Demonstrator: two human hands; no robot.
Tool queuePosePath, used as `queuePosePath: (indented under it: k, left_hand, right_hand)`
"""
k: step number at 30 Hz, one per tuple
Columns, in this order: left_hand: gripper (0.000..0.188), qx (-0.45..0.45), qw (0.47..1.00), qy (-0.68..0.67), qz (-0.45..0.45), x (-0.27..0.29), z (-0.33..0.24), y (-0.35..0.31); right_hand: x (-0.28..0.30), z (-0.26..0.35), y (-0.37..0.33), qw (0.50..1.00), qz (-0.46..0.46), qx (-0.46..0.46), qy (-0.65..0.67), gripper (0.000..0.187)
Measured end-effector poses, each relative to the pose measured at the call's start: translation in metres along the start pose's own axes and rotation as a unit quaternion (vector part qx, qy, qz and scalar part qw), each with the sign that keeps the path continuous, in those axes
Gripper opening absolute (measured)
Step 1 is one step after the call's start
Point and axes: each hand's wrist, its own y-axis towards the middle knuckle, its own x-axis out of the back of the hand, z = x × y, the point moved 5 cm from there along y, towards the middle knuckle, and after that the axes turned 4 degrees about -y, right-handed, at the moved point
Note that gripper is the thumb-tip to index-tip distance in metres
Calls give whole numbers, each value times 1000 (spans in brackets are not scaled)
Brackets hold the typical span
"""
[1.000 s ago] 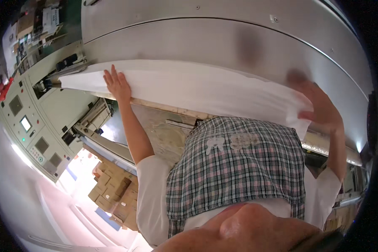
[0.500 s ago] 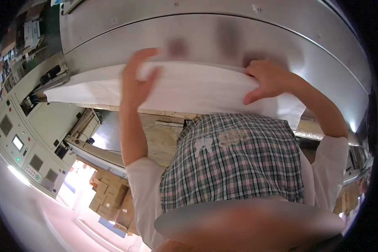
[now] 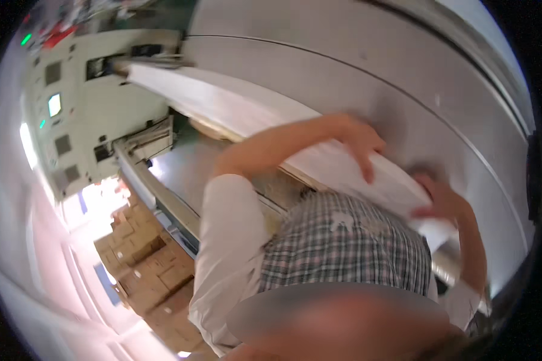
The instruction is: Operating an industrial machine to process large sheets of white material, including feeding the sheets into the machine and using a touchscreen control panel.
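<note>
Nearest is the person's checked apron (image 3: 343,246), with a white sleeve (image 3: 232,210) on either side. Just beyond it, a long white sheet (image 3: 238,107) runs slantwise, from the far left down to the right in front of the apron, with a pale strip (image 3: 214,129) showing under part of its near edge. Whether the sheet is cloth or paper cannot be told.

The left hand (image 3: 361,141) reaches across over the sheet, fingers bent toward its far edge and thumb pointing down over the white surface. Its grip looks loose, thumb and fingers well apart. The right hand (image 3: 444,198) is at the sheet's right end, thumb and fingers about the border. It is blurred, so I cannot tell whether that grip pinches the sheet or only touches it.

The sheet looks light, thin and limp, likely to crease or sag if lifted from one point. Its smooth face may slide easily under a flat palm. The best hold would seem to be along the edge, with both hands spread apart.

Behind the sheet rises a smooth grey metal panel (image 3: 343,78). Farther left stands a pale cabinet (image 3: 126,99) with a lit screen (image 3: 55,104); cardboard boxes (image 3: 153,265) are stacked at lower left.
</note>
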Motion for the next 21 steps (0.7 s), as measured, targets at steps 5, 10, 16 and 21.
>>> queuePosePath:
  k: [5,10,16,21]
  left_hand:
    - [73,2,991,67,-116,-2,-9,-13]
    - [53,-29,923,188,-335,1,-28,-51]
    - [40,89,840,157,-511,-21,-4,-106]
    - [51,143,753,175,-618,-48,1,-122]
  right_hand:
    - [-7,-87,-72,995,-12,-86,57,76]
    - [-22,-115,-72,972,-141,-37,184,59]
    - [-7,-58,-38,969,-108,-46,215,49]
    - [-16,-7,18,975,-73,-35,205,42]
